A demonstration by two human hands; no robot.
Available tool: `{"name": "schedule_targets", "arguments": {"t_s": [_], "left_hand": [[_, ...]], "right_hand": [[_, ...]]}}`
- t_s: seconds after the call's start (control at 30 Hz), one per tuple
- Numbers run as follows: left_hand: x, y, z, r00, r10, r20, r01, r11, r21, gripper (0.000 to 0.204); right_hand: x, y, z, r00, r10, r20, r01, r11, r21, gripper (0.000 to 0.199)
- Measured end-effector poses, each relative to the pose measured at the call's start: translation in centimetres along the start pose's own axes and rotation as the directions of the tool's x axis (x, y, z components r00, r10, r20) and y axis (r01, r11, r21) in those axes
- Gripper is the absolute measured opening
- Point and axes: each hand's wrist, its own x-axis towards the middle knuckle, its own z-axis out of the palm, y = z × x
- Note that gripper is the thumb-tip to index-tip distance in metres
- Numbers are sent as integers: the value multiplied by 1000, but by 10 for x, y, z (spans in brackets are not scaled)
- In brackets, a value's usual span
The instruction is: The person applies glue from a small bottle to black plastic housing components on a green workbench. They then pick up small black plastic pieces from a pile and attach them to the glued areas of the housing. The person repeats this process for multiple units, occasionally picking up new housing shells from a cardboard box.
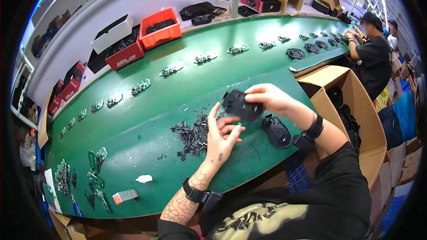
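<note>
My right hand grips a black plastic mouse shell by its upper right edge, tilted above the green table. Just left of and below it is my left hand, its index finger raised and its thumb and other fingers apart; no part shows clearly in it. Beneath and behind the left hand lies a loose heap of small black plastic pieces. Another black mouse shell rests on the table under my right wrist.
A row of green circuit boards runs along the green bench. An open cardboard box with black parts stands at right. A red-orange bin sits at the back. Front left are a small white bottle and small box. A co-worker works far right.
</note>
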Motion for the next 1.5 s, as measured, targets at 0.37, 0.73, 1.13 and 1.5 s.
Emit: {"name": "schedule_targets", "arguments": {"t_s": [0.37, 0.73, 1.13, 1.5], "left_hand": [[-1, -9, 0, 959, 112, 261, -221, 870, 442, 38], [1, -23, -2, 836, 188, 516, -459, 754, 470, 20], [1, -15, 0, 879, 102, 466, -352, 799, 488, 32], [-5, -18, 5, 956, 172, 238, -292, 630, 720, 51]], "right_hand": [[99, 12, -223, 489, -547, -680, -245, 662, -709, 52], [85, 11, -179, 546, -776, -315, 25, 392, -920, 42], [-59, 25, -41, 936, -279, 215, 323, 439, -838, 34], [-37, 32, 5, 911, -267, 314, 411, 547, -729, 27]]}}
